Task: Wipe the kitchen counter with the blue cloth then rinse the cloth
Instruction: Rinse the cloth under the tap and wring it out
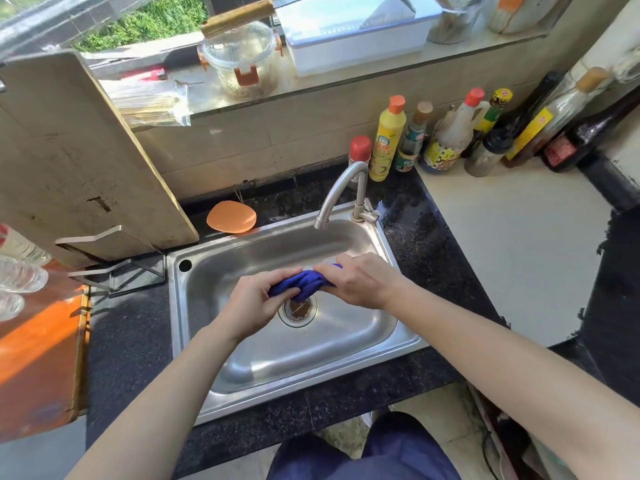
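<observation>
Counter (131, 341) of dark speckled stone frames the steel sink (346, 348), over which I hold out both arms. A worn cutting board (69, 150) stands tilted in a metal rack on the counter at the sink's far left corner. On the window sill behind, a white box (346, 46) with a clear lid sits just beside a glass jar (242, 60) with orange clips. The jar carries a wooden lid on top and brownish residue at its bottom; what the box holds I cannot tell. A row of bottles (450, 140) lines the wall to the right of the curved faucet (341, 188), a yellow one with an orange cap among them. My left hand (256, 299) and right hand (360, 282) meet above the middle of the basin, each with fingers curled tight round one end of the blue cloth (304, 280). The cloth is bunched into a short thick roll spanning the gap between my two fists. Its long axis runs left to right and rises slightly toward the faucet side. Its left end is pinched between my left fingers and thumb; its right end disappears inside my right palm. An orange disc (231, 216) lies on the counter behind the sink. The cloth hangs directly over the round drain (298, 317), whose strainer shows brownish.
</observation>
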Demonstrator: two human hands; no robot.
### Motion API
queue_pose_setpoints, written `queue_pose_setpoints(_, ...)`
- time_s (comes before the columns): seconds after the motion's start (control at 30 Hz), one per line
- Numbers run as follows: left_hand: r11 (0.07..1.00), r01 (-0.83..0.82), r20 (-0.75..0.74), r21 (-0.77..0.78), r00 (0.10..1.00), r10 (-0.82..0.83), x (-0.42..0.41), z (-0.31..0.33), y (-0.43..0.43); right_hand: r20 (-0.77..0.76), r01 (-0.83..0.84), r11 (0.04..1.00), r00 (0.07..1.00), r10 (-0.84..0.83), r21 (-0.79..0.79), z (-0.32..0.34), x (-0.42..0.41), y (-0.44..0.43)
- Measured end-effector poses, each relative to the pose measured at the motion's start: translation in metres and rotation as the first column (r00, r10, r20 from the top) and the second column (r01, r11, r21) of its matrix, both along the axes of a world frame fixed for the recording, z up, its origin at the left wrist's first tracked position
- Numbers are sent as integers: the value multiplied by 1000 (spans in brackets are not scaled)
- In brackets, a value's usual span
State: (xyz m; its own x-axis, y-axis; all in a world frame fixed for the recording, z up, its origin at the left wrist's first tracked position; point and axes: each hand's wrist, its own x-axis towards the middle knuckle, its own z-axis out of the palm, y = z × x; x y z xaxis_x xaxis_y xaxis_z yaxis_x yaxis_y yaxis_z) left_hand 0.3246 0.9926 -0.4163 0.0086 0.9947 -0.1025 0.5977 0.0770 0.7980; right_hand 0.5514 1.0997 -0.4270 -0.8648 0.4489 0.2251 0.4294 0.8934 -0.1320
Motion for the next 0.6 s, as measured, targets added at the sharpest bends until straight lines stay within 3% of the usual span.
queue_pose_setpoints(0.07,992,107,-259,63,962,-87,-7,-8,3,-15,70,991,997,-73,-115,3,-6,-7)
queue_pose_setpoints(0.13,977,175,-489,120,867,-95,-10,-15,4,90,151,945,987,-130,-290,8,-13,-13)
queue_pose_setpoints(0.2,962,176,-581,207,814,-24,-5,-16,1,135,236,885,971,-198,-400,12,-18,-20)
queue_pose_setpoints(0.37,957,145,-617,251,786,43,2,-26,-4,157,330,801,944,-292,-499,22,-21,-29)
queue_pose_setpoints(0.6,961,137,-527,242,850,11,-4,-25,-4,-5,229,915,970,-244,-331,8,-19,-22)
